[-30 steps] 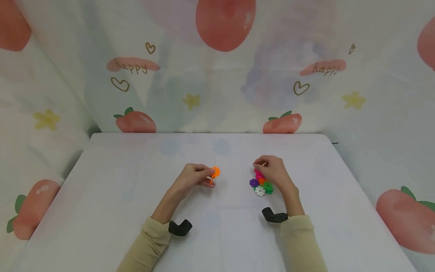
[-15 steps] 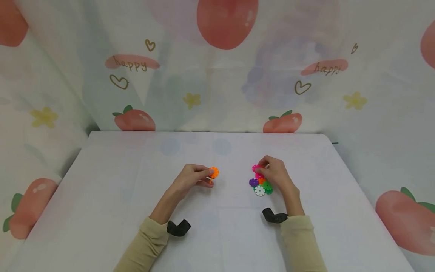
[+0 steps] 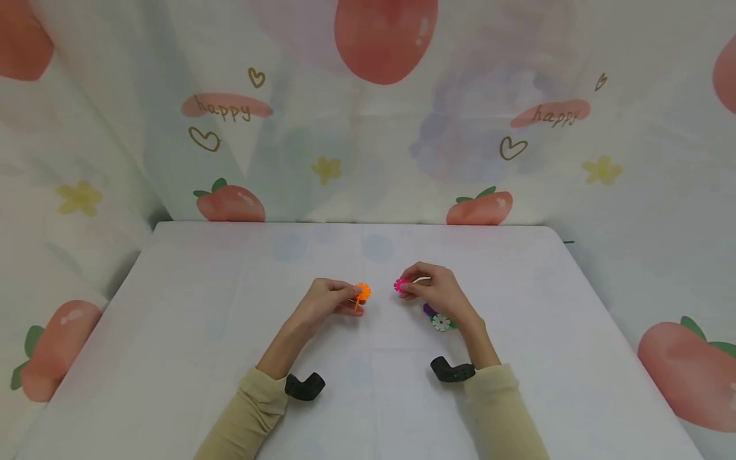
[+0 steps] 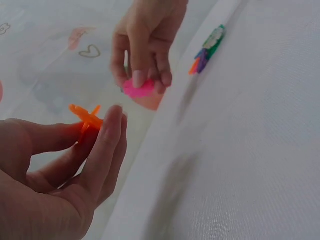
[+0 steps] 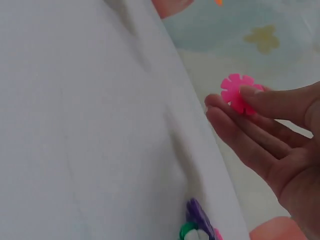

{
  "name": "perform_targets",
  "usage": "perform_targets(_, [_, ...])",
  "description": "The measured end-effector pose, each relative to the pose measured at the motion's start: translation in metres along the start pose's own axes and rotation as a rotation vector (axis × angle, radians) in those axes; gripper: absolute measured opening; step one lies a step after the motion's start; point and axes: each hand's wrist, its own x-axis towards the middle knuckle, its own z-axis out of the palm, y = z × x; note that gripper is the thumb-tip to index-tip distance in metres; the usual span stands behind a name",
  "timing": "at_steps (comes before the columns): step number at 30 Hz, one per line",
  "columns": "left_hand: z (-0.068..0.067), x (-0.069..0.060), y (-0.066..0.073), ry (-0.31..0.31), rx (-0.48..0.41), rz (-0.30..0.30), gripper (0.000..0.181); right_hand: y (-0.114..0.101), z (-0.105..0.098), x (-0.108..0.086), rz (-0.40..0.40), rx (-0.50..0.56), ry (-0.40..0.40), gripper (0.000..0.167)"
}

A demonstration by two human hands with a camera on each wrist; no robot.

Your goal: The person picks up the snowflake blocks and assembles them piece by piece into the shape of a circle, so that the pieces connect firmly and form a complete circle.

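Between thumb and fingers, my left hand (image 3: 322, 305) pinches orange snowflake discs (image 3: 363, 292). In the left wrist view the orange discs (image 4: 86, 117) cross at an angle, apparently two joined by their slots. My right hand (image 3: 441, 292) pinches a pink snowflake disc (image 3: 399, 285) by thumb and fingertips; in the right wrist view the notched rim of this pink disc (image 5: 233, 90) shows. Both hands are above the table, a short gap apart. Below the right hand lies a small pile with a white disc (image 3: 441, 322) and a purple disc (image 3: 428, 310); the hand partly hides it.
The table (image 3: 230, 383) has a white cloth, and a patterned curtain (image 3: 368, 160) stands behind and at both sides. Black curved pieces (image 3: 306, 387) stick out from both sleeve cuffs.
My right hand has picked the pink disc off the pile and moved left with it, toward the left hand. The left hand keeps its place with the orange discs.
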Motion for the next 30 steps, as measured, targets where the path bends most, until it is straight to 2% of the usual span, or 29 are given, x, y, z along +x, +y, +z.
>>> perform_targets(4, [0.002, 0.000, 0.000, 0.009, 0.021, 0.007, 0.026, -0.010, 0.010, -0.001, -0.016, 0.079, -0.014, 0.015])
perform_targets(14, [0.004, -0.002, 0.002, -0.019, 0.046, 0.030, 0.030, -0.019, 0.027, -0.001, -0.128, 0.100, -0.038, 0.011])
perform_targets(21, [0.006, -0.002, -0.005, -0.001, 0.090, -0.017, 0.025, -0.016, 0.035, 0.000, -0.130, 0.121, -0.058, 0.006])
perform_targets(25, [0.009, -0.003, -0.007, 0.018, 0.068, -0.027, 0.025, -0.013, 0.040, 0.002, -0.115, 0.175, -0.065, 0.007])
perform_targets(30, [0.008, -0.004, -0.005, -0.003, 0.043, -0.031, 0.025, -0.009, 0.041, 0.004, -0.091, 0.232, -0.085, 0.008])
